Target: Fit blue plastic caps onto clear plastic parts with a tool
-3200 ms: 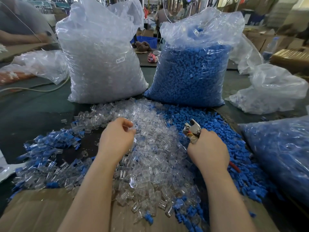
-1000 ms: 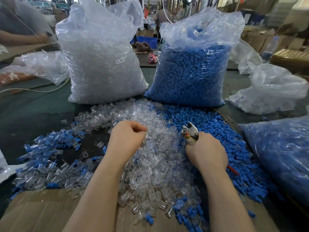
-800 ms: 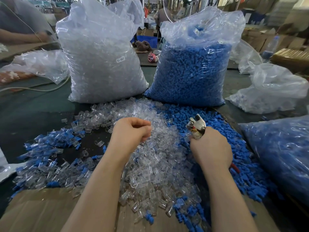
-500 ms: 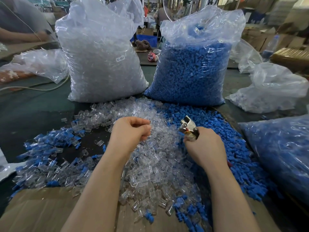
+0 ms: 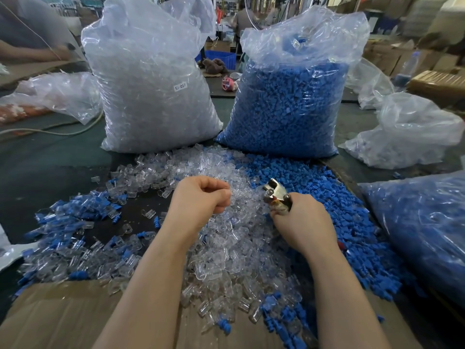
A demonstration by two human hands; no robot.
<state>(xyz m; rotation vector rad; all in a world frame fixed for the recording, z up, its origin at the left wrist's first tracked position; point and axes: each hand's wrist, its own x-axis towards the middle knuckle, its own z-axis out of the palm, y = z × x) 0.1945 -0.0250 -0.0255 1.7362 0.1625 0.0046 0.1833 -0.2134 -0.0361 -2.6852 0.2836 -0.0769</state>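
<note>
Fingers: left hand [image 5: 201, 197] has its fingers curled into a loose fist over the clear heap; if a part is inside, I cannot tell. Right hand [image 5: 303, 222] is wrapped firmly around the handles of the tool [image 5: 275, 193].
Tool: one, metal and shiny, plier-like, its head stands up and leans toward the left hand; a bit of red handle shows behind the right wrist.
Clear plastic parts [image 5: 226, 235]: one loose heap, too many to count, small, transparent, glossy, with rounded ends; it lies between and under both forearms.
Blue plastic caps [image 5: 327, 197]: one loose heap, matte, small and knobby, just to the right of the clear heap and touching it.
Mixed blue-and-clear pieces [image 5: 73, 222]: one scattered pile at the left, on the dark table [image 5: 50, 162].
Bags: two big upright ones of thin crinkled film, the clear-parts bag [image 5: 153, 84] with a small white label, and the blue-caps bag [image 5: 289, 102] beside it; one more blue bag [image 5: 422, 227] lies at the right edge.
Cardboard [image 5: 63, 316]: one flat brown sheet at the near edge, under the heaps.
</note>
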